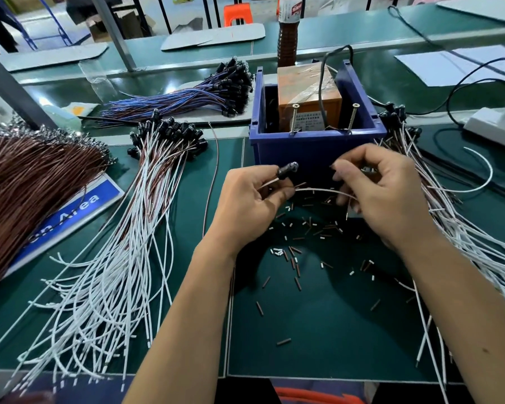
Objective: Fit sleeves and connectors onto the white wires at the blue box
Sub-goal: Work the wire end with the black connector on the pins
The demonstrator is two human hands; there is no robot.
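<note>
White thin wire (318, 190) spans my hands: left hand (254, 199) pinches its black connector (286, 171), right hand (382, 191) pinches the wire; I judge sleeving comes next.

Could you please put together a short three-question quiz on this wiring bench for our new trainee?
1. True or false: the left hand holds a wire with a black connector on its end.
2. Which lies scattered on the green mat in front of the blue box? A) short brown and white sleeves B) loose screws C) coins
3. Fill in: the orange block stands inside the ____ box.

Key: 1 true; 2 A; 3 blue. The right hand pinches the white wire that arcs between both hands.
</note>
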